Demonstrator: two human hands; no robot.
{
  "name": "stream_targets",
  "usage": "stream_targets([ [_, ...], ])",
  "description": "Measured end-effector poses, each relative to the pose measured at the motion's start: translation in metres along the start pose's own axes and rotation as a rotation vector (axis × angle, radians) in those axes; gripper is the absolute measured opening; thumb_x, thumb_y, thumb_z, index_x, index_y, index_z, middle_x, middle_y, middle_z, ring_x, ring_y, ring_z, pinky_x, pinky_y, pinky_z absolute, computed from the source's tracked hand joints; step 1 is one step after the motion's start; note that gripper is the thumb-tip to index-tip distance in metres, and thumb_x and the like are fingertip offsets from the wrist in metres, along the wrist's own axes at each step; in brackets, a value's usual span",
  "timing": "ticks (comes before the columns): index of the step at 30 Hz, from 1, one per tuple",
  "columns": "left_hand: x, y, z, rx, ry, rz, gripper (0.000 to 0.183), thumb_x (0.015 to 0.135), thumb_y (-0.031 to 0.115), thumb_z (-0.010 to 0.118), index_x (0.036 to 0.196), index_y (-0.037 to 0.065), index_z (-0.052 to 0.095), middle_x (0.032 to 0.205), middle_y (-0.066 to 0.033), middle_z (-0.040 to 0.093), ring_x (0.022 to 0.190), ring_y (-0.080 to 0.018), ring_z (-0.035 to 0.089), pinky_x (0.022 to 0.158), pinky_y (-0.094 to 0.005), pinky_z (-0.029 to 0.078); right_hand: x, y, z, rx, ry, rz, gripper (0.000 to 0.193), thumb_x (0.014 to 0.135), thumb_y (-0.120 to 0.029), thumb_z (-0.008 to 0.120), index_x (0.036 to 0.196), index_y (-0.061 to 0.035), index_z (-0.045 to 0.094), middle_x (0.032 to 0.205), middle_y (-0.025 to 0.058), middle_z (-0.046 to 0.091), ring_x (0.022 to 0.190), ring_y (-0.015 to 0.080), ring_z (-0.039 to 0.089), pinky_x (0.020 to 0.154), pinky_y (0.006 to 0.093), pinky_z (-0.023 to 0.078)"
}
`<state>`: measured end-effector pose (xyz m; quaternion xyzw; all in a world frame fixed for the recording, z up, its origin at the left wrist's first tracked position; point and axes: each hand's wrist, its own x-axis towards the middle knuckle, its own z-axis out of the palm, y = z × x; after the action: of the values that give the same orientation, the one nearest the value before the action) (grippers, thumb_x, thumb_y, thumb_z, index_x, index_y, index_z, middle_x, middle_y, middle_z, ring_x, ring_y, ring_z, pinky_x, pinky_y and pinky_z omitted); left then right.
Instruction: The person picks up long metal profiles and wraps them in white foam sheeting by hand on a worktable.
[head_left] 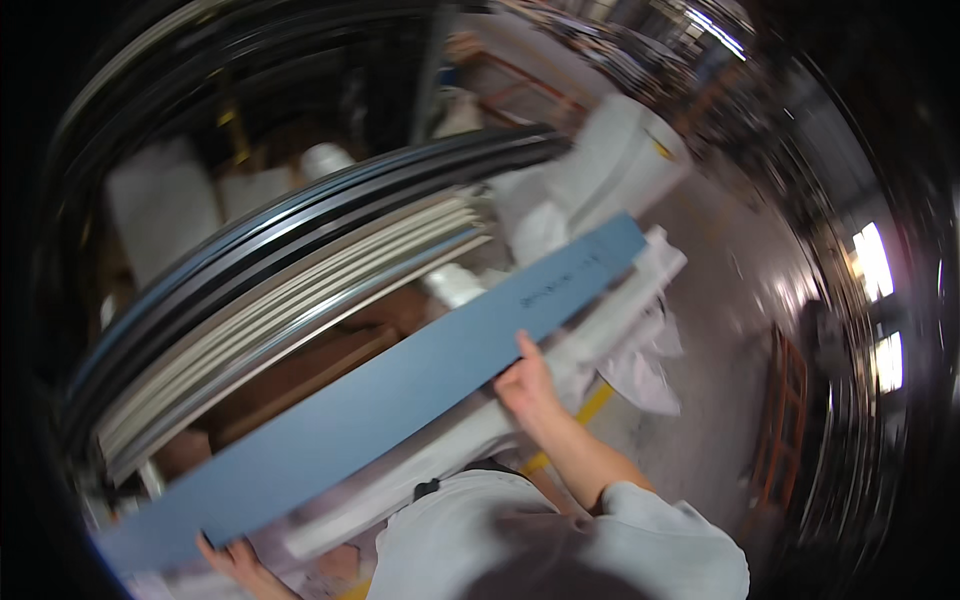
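Observation:
A long flat blue-grey panel (370, 385) stretches slantwise across the view, from the lower left up to the right, with dark handwriting near its far right end. My right hand (524, 384) grips its near edge right of the middle, thumb on top and the other fingers curled underneath. Toward the lower left end, my left hand (236, 560) holds the same edge, its thumb also over the face; its lower fingers are partly hidden. A long white wrapped bundle (440, 470) lies under the panel, between it and my body.
Beyond the panel are stacked cream-coloured strips (300, 335) and long dark profiles (330, 200). A large white wrapped roll (620, 160) stands at the far right end. Crumpled white sheeting (645, 360) hangs near the floor. An orange frame (780, 420) stands at the right.

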<state>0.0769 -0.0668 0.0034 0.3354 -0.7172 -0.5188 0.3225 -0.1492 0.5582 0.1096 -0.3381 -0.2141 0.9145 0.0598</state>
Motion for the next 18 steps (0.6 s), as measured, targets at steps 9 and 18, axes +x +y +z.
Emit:
stream_targets([
  [9,-0.136,-0.027,0.023,-0.233,-0.203,-0.092,0.046,0.094,0.025,0.066,0.129,-0.005,0.061,0.133,-0.0187,0.063,0.125,-0.0321,0.056,0.106,-0.0516,0.046,0.001,-0.117,-0.108,-0.066,0.141,-0.223,0.036,0.108,-0.025,0.056,0.133,0.0011,0.055,0.134,0.0116,0.062,0.121,0.0263,0.062,0.107,0.0434,0.05],
  [18,-0.175,-0.041,0.04,0.17,-0.449,-0.031,0.048,0.091,0.022,0.066,0.131,-0.003,0.06,0.131,-0.0179,0.063,0.119,-0.0336,0.059,0.097,-0.058,0.048,0.045,-0.123,-0.158,-0.183,0.237,-0.14,0.035,0.107,-0.029,0.059,0.129,-0.0017,0.058,0.127,0.0083,0.064,0.114,0.0235,0.063,0.098,0.0464,0.053],
])
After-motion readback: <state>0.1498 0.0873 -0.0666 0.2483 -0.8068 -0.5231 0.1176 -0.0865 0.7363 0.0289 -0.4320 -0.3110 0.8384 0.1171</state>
